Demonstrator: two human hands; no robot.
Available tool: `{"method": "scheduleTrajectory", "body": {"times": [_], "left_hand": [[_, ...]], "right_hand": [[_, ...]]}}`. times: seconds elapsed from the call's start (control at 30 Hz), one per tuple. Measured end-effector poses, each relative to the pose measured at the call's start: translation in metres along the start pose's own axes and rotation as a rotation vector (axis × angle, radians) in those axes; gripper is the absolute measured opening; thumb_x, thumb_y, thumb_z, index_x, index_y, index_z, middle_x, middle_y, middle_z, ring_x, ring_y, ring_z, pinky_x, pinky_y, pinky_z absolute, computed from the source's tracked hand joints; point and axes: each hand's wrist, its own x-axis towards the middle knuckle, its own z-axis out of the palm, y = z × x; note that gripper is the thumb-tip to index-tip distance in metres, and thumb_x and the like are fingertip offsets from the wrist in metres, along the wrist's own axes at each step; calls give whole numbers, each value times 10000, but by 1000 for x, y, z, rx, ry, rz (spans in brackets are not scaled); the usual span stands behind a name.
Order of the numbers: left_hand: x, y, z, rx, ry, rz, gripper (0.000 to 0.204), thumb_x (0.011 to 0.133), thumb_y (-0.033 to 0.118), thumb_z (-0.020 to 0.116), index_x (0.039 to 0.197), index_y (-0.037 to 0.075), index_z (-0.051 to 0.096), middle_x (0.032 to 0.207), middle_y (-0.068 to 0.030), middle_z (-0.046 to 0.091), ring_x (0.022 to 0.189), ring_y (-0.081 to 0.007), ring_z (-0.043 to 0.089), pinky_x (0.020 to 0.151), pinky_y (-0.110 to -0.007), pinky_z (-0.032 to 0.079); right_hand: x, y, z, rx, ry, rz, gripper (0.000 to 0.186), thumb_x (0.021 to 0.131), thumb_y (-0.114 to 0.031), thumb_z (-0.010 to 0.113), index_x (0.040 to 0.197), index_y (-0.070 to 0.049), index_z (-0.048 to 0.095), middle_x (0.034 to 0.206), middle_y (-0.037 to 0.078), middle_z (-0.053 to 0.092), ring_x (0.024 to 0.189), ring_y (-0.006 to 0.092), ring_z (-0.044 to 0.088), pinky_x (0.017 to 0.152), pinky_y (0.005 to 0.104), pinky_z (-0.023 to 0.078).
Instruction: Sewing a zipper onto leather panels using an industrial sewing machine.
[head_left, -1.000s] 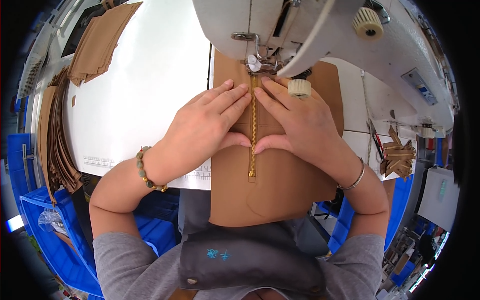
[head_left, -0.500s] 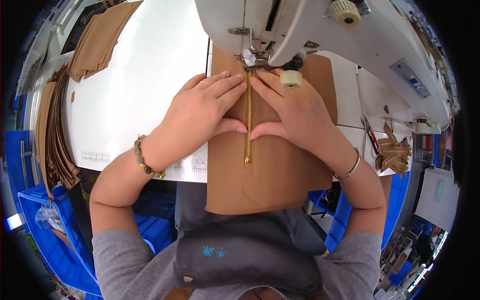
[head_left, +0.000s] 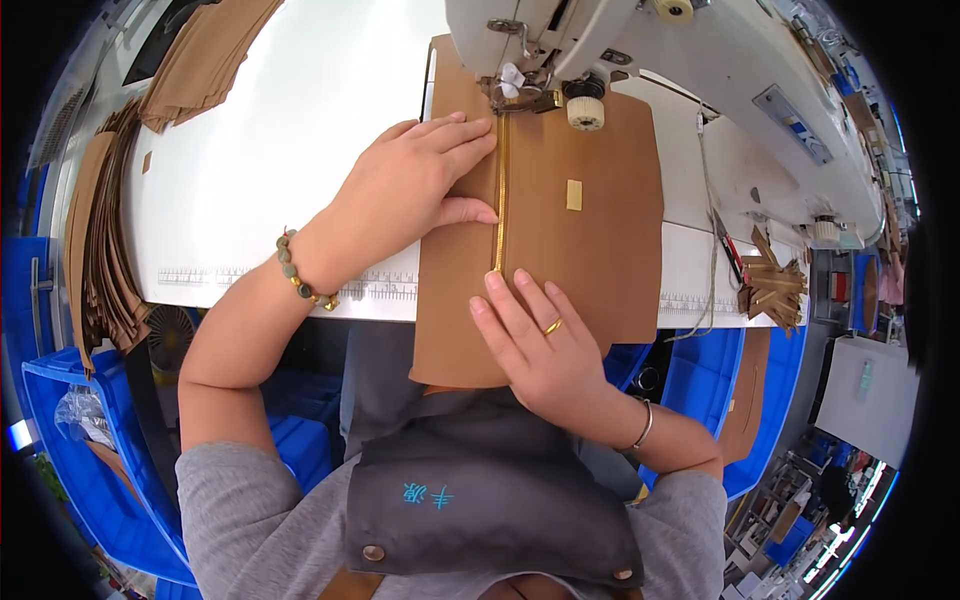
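Note:
A brown leather-like panel [head_left: 600, 270] lies under the sewing machine's presser foot [head_left: 512, 98] and hangs over the table's near edge. A gold-toothed zipper [head_left: 501, 180] runs lengthwise along it, its far end at the foot. My left hand [head_left: 405, 190] rests flat on the panel just left of the zipper, fingers extended toward the foot and thumb at the teeth. Nearer to me, my right hand [head_left: 545, 345] lies with fingers apart over the zipper's near end, which it partly hides. Right of the zipper sits a small pale yellow rectangle [head_left: 574, 195].
The white machine head [head_left: 590, 40] overhangs the far side. Brown stacked pieces [head_left: 205, 65] and a fanned pile [head_left: 105, 240] are at left. Red-handled snips [head_left: 732, 258] lie by a bundle of brown strips [head_left: 775, 285] at right. Blue bins [head_left: 110, 470] stand below the table.
My right hand has drawn back from beside the presser foot to the zipper's near end, uncovering the yellow rectangle. My left hand stays beside the zipper. The whole view has shifted slightly.

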Motion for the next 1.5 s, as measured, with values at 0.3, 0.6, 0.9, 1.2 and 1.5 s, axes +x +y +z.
{"method": "scheduleTrajectory", "body": {"times": [0.3, 0.6, 0.9, 1.2, 1.5], "left_hand": [[-70, 31, -33, -37, 88, -296, 210, 834, 142, 822, 1009, 59, 742, 1053, -80, 736, 988, -275, 693, 837, -377, 572], [-75, 65, 2, -108, 207, 28, 236, 828, 95, 711, 1059, 59, 748, 1110, -77, 738, 1092, -251, 691, 920, -381, 573], [-79, 62, 5, -40, 250, 134, 281, 722, 105, 708, 993, 52, 759, 1065, -66, 738, 1044, -239, 683, 900, -371, 569], [-70, 100, 4, 247, 139, 111, 297, 790, 131, 645, 1038, -26, 690, 1202, -214, 721, 1202, -355, 672, 888, -418, 576], [-65, 104, 10, 291, 107, 94, 225, 836, 155, 650, 975, -20, 675, 1154, -274, 741, 1114, -356, 706, 872, -397, 567]], "right_hand": [[-13, 30, -9, 882, -4, 251, 426, 979, -92, 623, 1402, -53, 666, 1468, 137, 646, 1419, 352, 558, 1201, 505, 392], [-12, 31, -8, 1040, 10, 312, 410, 1029, -170, 548, 1388, -11, 664, 1463, 152, 651, 1446, 373, 531, 1236, 500, 334], [-5, 28, -13, 929, -20, 266, 431, 1011, -223, 615, 1395, -35, 667, 1479, 151, 636, 1440, 372, 535, 1220, 502, 354], [-34, 107, -12, 858, 306, 737, 513, 1086, -295, 579, 1496, 11, 535, 1479, 162, 599, 1309, 296, 617, 1110, 430, 474], [-104, 154, 19, 1797, -162, 815, 401, 1059, -216, 603, 1362, 46, 614, 1252, 133, 701, 1015, 172, 695, 761, 317, 583]]}}
